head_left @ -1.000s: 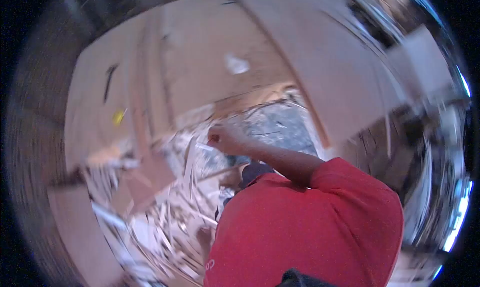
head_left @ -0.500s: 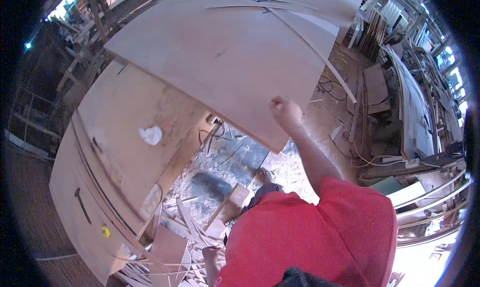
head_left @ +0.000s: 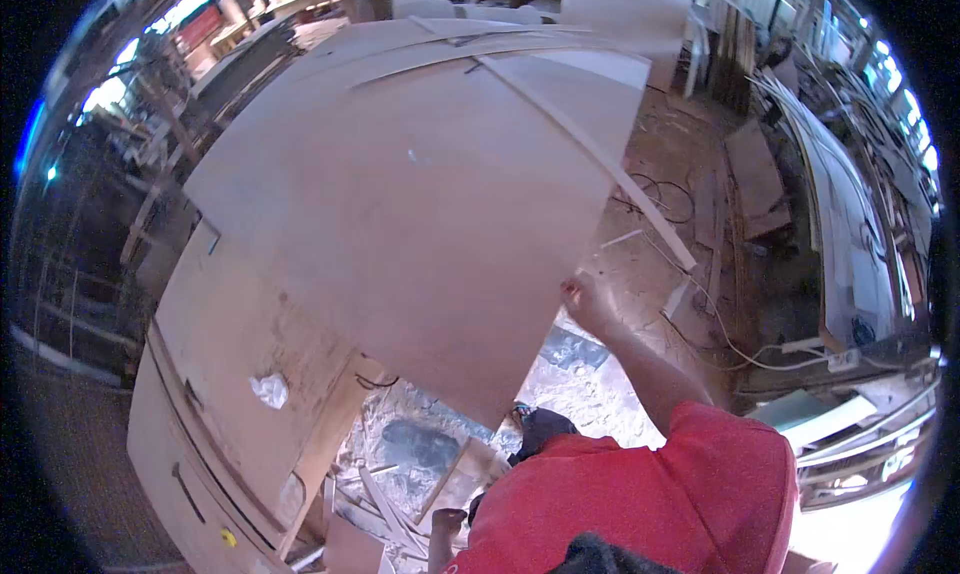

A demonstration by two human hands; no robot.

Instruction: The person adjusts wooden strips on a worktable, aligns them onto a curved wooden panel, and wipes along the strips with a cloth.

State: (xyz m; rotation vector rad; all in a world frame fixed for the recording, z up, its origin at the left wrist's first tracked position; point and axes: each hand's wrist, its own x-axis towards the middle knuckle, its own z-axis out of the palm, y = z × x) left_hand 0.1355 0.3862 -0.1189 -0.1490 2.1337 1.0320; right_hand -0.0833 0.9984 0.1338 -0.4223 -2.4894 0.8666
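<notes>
A large pale plywood sheet (head_left: 420,214) lies over the middle of the view, its near corner pointing toward me. Beside its right edge is my right hand (head_left: 592,306), closed, with the fingertips at the edge; I cannot tell whether they touch it or hold something small. My left hand (head_left: 447,524) hangs low near my red shirt, fingers curled, above wood offcuts (head_left: 385,504) on the floor; its inside is hidden. A long thin wood strip (head_left: 590,149) lies across the sheet and sticks out past its right edge.
Under the large sheet lies another board (head_left: 240,324) bearing a crumpled white wad (head_left: 269,390). Further left are a hammer (head_left: 188,492) and a yellow tape measure (head_left: 229,538). Cables (head_left: 725,324) and a power strip (head_left: 843,360) lie at right, near stacked panels (head_left: 840,214).
My view has tilted up, so the boards appear lower. My right hand has moved from above the sheet to its right edge. My left hand remains low at my side.
</notes>
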